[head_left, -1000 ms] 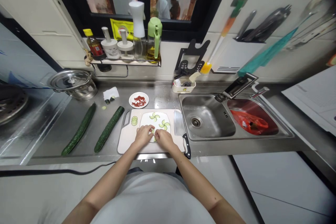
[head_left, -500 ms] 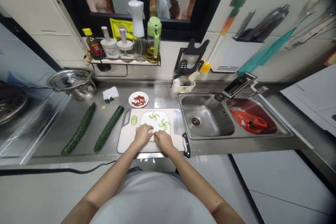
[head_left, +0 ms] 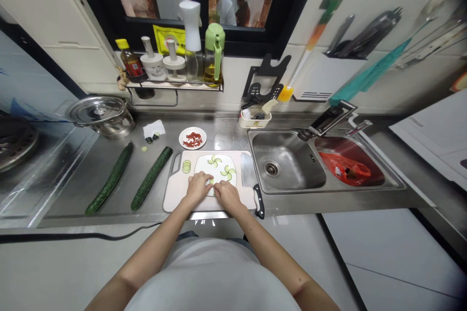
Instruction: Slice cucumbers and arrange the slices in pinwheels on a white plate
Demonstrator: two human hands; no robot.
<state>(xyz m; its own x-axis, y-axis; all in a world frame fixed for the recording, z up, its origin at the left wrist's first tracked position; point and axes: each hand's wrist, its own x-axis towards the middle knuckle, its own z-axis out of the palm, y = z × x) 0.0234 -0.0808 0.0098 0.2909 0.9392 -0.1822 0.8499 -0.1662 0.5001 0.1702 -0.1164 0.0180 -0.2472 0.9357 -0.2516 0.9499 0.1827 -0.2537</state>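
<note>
A white plate rests on a pale cutting board. Two pinwheels of cut cucumber, one at the back and one at the right, lie on it. At the plate's near side my left hand and my right hand almost meet, fingertips pinched at a small cucumber slice. My fingers hide most of that slice. Left of the plate, several round cucumber slices overlap on the board. A kitchen knife lies along the board's right side, its black handle toward me.
Two whole cucumbers lie left of the board. Behind it stands a small dish of red bits. A lidded pot is at the back left. The double sink adjoins on the right, with a red bag in it.
My fingers have shifted only slightly at the plate's near side, both hands staying close together. The plate, board, knife and cucumbers have not moved; the view has shifted a little.
</note>
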